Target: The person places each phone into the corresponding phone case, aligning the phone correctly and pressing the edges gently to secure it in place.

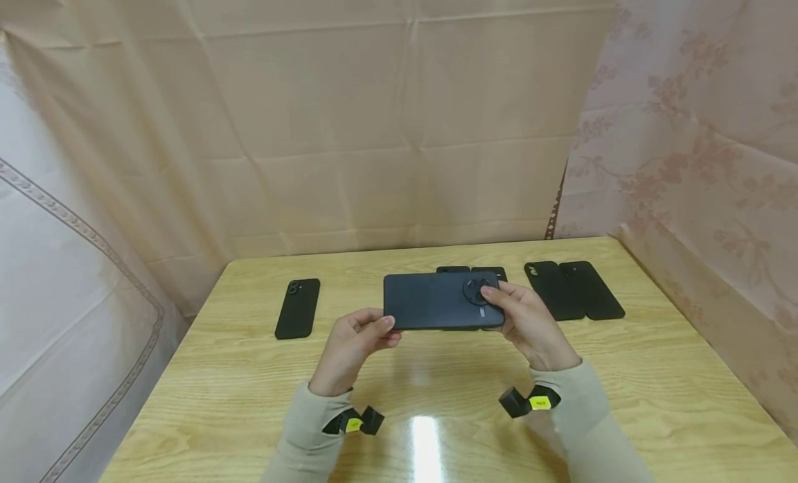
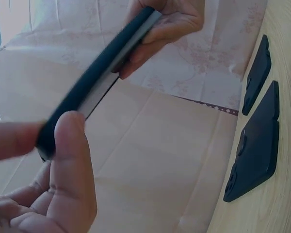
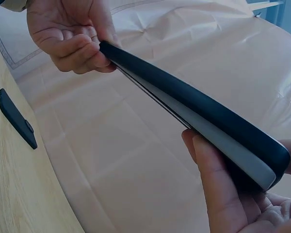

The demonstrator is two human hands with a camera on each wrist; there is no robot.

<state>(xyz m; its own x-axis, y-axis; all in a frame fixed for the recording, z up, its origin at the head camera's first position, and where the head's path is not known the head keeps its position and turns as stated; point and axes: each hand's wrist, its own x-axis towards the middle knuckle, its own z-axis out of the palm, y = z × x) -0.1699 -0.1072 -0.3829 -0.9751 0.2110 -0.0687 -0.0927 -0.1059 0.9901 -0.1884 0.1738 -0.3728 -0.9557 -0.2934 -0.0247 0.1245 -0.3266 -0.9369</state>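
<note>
Two beige sleeves (image 1: pixel 312 431) led to the left hand (image 1: pixel 352 348) and right hand (image 1: pixel 536 327), which pinched both ends of one dark phone (image 1: pixel 424 301) above the middle of the table (image 1: pixel 212 400) (a pale layer (image 3: pixel 254 171) edged it). Holding it two-handed seemed the step, the next move probably needing steady grips; one black phone (image 1: pixel 298 310) lay left, one unfolded case (image 1: pixel 453 269) far, another open case (image 1: pixel 557 292) right.

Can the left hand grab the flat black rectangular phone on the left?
Probably not yet: the left hand pinches the dark blue rectangular device, though nothing seems to block the black phone.
</note>
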